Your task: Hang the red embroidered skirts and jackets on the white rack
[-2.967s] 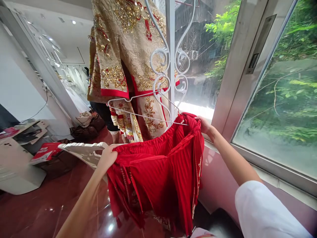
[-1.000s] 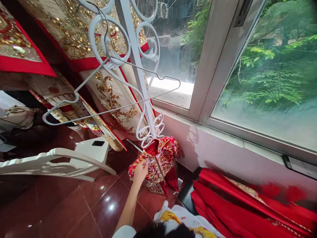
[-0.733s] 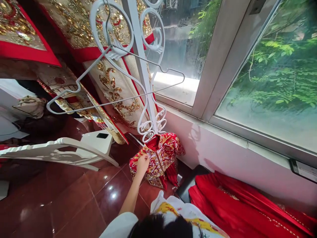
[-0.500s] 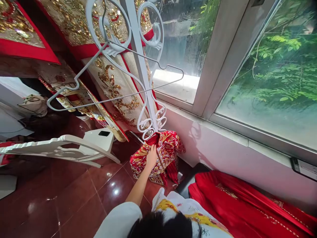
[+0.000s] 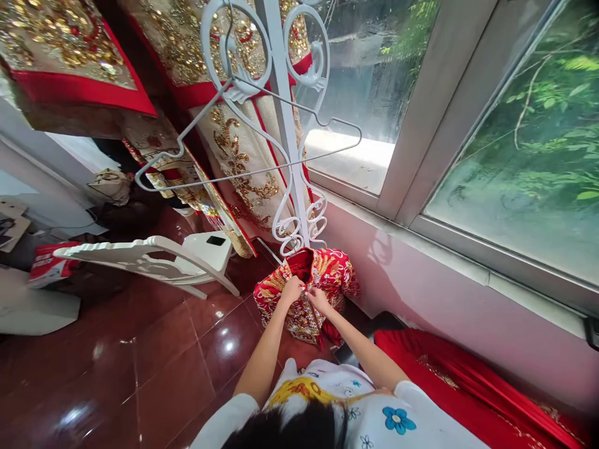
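Note:
In front of me is a red jacket point(image 5: 334, 268) covered in gold and silver embroidery, its collar facing up. My left hand point(image 5: 292, 290) pinches the front edge just below the collar. Close beside it, my right hand point(image 5: 318, 300) has its fingers closed on the opposite front edge. The fingertips almost meet at the jacket's front opening; any small fastener between them is too small to make out. Above the jacket, a bare wire hanger point(image 5: 224, 181) hangs on a white scrollwork metal stand point(image 5: 281, 93).
Gold-sequinned cream garments with red trim point(image 5: 234, 149) hang at the left. A white chair point(image 5: 201, 252) with a dark phone point(image 5: 216, 240) stands left of the jacket. Red cloth point(image 5: 421, 380) lies on a black seat at right, under the pink wall point(image 5: 369, 255) and windows.
My right hand has come into view and joined my left at the jacket's front. The left has shifted to the front edge below the collar. The camera has turned a little left.

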Demonstrator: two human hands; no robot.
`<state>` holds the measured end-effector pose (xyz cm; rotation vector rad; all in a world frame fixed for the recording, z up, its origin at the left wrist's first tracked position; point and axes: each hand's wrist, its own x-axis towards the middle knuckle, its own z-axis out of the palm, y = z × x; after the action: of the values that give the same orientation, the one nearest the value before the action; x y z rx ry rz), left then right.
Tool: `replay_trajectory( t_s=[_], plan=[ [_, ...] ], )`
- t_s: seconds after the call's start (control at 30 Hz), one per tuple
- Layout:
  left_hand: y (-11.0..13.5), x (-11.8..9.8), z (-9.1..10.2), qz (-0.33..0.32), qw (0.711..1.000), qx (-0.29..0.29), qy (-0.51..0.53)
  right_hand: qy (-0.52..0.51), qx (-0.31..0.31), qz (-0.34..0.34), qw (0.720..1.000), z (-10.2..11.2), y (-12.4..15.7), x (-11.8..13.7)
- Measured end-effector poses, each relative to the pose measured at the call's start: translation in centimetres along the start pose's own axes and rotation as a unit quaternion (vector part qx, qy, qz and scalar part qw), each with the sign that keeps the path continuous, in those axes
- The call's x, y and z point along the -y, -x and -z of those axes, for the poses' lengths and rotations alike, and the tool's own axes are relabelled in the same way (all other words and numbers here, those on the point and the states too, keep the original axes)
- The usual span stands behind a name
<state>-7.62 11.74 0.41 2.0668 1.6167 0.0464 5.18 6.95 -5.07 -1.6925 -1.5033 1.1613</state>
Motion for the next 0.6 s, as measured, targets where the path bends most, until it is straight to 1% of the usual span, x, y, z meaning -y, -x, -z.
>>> replay_trajectory(
  t_s=[0.03, 0.1, 0.17, 0.23, 0.4, 0.6],
  plan=[
    [0.3, 0.1, 0.1, -0.008, 1.000, 0.001, 0.008, 0.025, 0.000, -0.010, 1.000, -0.8, -0.5, 0.5],
    [0.8, 0.2, 0.2, -0.017, 1.000, -0.001, 0.022, 0.065, -0.004, -0.016, 0.998, -1.6, -0.8, 1.2],
    [1.2, 0.2, 0.3, -0.018, 0.999, -0.007, 0.032, 0.085, -0.003, -0.007, 0.996, -1.6, -0.5, 1.4],
    [1.5, 0.2, 0.4, -0.016, 0.999, -0.012, 0.039, 0.083, 0.004, 0.006, 0.996, -1.3, -0.3, 1.3],
    [2.0, 0.2, 0.8, -0.024, 0.999, -0.003, 0.047, 0.019, 0.027, 0.030, 0.999, -0.5, -0.6, 0.8],
    [1.6, 0.2, 1.0, -0.035, 0.998, 0.009, 0.054, -0.070, 0.017, 0.063, 0.995, 0.1, -1.0, 0.9]
  ],
)
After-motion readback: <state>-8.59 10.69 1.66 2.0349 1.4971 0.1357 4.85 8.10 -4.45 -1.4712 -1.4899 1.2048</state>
